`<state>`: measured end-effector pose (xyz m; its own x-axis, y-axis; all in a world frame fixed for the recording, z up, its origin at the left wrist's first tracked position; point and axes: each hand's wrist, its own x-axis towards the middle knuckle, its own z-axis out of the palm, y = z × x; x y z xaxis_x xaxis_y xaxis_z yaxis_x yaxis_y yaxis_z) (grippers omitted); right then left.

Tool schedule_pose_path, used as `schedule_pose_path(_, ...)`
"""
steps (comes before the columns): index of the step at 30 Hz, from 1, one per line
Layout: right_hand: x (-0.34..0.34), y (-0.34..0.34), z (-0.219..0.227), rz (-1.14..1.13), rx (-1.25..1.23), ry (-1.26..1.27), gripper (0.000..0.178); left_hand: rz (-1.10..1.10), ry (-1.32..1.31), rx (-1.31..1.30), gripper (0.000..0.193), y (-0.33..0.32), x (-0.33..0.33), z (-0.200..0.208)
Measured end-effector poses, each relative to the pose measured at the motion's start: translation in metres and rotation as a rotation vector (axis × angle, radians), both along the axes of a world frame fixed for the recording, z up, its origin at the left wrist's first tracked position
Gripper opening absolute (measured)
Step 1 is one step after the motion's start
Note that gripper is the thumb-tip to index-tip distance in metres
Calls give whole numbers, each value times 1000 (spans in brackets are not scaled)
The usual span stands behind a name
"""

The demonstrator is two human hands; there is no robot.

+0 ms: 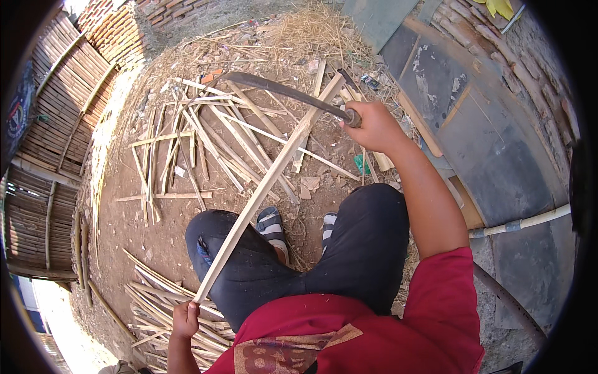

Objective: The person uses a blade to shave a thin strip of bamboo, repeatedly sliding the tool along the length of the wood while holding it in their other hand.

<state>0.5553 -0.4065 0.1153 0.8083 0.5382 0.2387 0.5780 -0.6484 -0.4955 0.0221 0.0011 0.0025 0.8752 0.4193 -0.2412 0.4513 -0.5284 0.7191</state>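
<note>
My left hand (pixel 185 319) is closed round the near end of a long pale wooden slat (pixel 252 202), low at the left. The slat slants up over my left thigh toward the far right. My right hand (pixel 375 128) grips the short handle of a sickle (pixel 280 88), whose dark curved blade points left. Near the slat's far end the blade crosses over it; whether the edge touches the wood I cannot tell. Behind them, a loose heap of split slats (pixel 202 140) lies on the dirt.
Thin strips (pixel 156 299) are piled beside my left leg. A woven bamboo wall (pixel 62 106) stands at the left, a brick wall (pixel 112 28) at the far left. Dark flat panels (pixel 498 149) lie along the right. Dry straw (pixel 311 34) covers the far ground.
</note>
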Motion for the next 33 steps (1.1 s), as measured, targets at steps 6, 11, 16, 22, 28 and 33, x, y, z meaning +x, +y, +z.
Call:
schedule_pose_path(6, 8, -3, -7, -77, 52, 153, 21, 7, 56, -116, 57, 12, 1, -5)
schedule_pose_path(11, -23, 22, 8, 94, -272, -124, 28, 10, -18, -24, 55, 2, 0, -2)
schedule_pose_path(16, 9, 1, 1, -55, -36, 181, 27, -8, 1, 89, 54, -5, 3, 7)
schedule_pose_path(22, 7, 2, 1, -52, -46, 216, 26, -4, 10, 88, 55, 0, 8, 4)
schedule_pose_path(28, -10, 15, 2, -4, -18, -7, 20, 25, 2, 14, 56, 7, -11, -13)
schedule_pose_path(33, -5, -7, -5, -97, 52, 55, 19, 8, 67, 55, 53, 1, -2, 2)
